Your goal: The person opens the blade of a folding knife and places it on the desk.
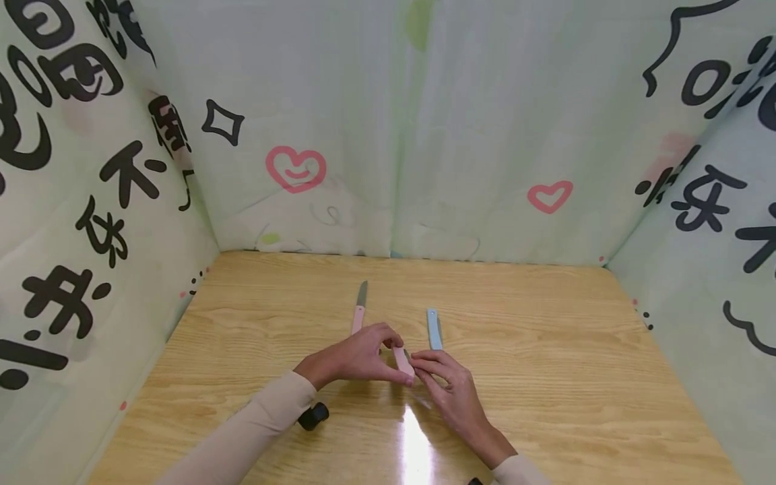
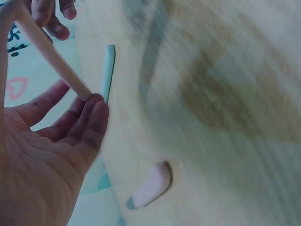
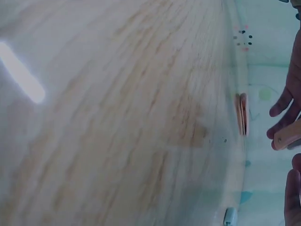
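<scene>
Between both hands is a pink-handled folding knife, a dark sliver of blade showing along its right side. My left hand grips the handle near its two ends, thumb at the near end and fingers at the far end. From the right, my right hand brings thumb and fingertips together at the blade side, pinching there. In the left wrist view, the pink handle runs slantwise between fingers and thumb. A second pink knife lies beyond the left hand, blade pointing away. A light blue folded knife lies beyond the right hand.
The wooden table has a bright glare streak near its front. Printed cloth curtains enclose it at the back and both sides. A small black device shows beside the left forearm.
</scene>
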Demonstrator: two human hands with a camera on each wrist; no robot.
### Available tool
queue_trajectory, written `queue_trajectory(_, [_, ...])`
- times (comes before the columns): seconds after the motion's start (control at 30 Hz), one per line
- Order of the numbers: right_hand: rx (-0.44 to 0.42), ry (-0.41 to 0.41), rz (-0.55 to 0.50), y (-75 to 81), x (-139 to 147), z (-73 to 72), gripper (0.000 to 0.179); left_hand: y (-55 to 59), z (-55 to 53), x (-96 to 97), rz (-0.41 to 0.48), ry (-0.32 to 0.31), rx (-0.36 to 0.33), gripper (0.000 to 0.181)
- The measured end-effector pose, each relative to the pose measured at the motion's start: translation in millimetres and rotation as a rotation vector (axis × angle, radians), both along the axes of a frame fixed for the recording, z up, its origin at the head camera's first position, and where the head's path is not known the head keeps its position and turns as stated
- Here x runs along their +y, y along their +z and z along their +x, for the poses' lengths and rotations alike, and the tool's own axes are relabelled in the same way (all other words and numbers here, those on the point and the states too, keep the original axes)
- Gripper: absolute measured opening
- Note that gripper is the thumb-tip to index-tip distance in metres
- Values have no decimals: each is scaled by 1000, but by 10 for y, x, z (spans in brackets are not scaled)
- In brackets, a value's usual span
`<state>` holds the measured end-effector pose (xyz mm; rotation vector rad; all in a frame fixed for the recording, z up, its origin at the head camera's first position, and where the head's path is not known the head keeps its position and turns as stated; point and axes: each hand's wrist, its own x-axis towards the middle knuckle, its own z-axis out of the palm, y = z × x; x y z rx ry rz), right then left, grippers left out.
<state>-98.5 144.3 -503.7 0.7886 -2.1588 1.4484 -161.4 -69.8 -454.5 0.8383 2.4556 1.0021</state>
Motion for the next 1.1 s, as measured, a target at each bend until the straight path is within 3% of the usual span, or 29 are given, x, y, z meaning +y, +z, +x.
queue_trajectory(0.17, [-24,-7,-16,19,-8,-4,28,-52,37,7,168,7,-211,43])
queue_trajectory(0.4, [-27,-34,-56,179,-106,48,23,-55,120,119,349,-68,-504,69])
queue_trajectory(0.47, [-112,-34,-82,210,-110,60,19,-40,135,142,378,-82,-577,74])
queue_trajectory(0.53, [-250,-8,-133,154,-94,56,11,-41,140,147,403,-80,-626,76])
queue_trajectory(0.6, [-398,9,-194,175,-104,81,5,-49,145,150,427,-51,-631,72])
queue_trajectory(0.73, [-595,3,-262,188,-119,105,7,-56,160,150,467,34,-504,50])
queue_trajectory(0.9, [-693,-48,-246,188,-122,97,9,-92,155,157,496,23,-389,31])
queue_trajectory(1.1, [-724,-62,-244,176,-127,87,10,-80,146,164,497,28,-371,29])
